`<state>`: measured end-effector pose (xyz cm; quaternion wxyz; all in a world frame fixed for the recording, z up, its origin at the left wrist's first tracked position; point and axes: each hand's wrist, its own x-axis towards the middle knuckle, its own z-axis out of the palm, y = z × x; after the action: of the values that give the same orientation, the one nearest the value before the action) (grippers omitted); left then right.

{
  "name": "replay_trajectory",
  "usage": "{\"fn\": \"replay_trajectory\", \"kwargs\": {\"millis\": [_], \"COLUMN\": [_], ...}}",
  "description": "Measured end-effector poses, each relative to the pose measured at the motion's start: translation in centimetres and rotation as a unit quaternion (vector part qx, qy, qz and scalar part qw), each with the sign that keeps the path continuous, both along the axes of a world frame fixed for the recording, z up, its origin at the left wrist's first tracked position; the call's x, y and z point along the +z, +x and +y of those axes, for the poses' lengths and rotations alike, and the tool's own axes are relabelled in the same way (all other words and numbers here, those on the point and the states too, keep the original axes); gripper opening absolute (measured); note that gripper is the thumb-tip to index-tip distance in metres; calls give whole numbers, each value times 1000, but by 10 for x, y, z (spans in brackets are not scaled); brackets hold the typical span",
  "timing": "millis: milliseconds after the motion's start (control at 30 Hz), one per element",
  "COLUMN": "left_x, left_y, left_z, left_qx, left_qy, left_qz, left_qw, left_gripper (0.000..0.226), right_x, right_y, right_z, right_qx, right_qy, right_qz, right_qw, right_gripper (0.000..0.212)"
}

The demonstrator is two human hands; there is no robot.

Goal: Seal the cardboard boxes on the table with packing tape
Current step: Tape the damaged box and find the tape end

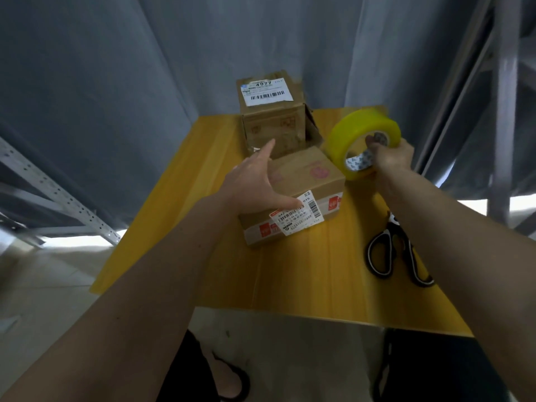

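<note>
The fingers (374,142) of the right hand (391,155) are hooked through the core of the yellow packing tape roll (359,134), held above the yellow bench (304,271), while the left hand (255,181) is spread flat over the near cardboard box (307,181), before the taller labelled box (269,111).

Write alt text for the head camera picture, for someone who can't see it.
Seen from above, a person's right hand grips a yellow roll of packing tape while the open left hand reaches over the near cardboard box on a yellow table. A taller box with a barcode label stands behind it, and black-handled scissors lie to the right.
</note>
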<state>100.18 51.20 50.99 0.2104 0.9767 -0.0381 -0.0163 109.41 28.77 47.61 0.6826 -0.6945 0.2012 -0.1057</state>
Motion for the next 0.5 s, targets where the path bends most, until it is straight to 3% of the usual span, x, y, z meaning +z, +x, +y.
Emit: {"fn": "replay_trajectory", "kwargs": {"millis": [267,367,500], "left_x": [-3,-4,-3], "left_y": [2,5,14], "left_z": [-1,-1,-10], "left_qx": [-18,-33,-43], "left_qy": [31,81,178], "left_qz": [-20,-5,51], "left_qw": [999,996,982], "left_gripper": [128,123,121], "right_x": [-25,-24,-28], "right_y": [-8,-7,-5], "right_z": [3,2,0], "right_qx": [-19,-14,-19], "right_qy": [8,18,3], "right_qz": [37,39,37], "right_qw": [999,999,999], "right_gripper": [51,61,53]}}
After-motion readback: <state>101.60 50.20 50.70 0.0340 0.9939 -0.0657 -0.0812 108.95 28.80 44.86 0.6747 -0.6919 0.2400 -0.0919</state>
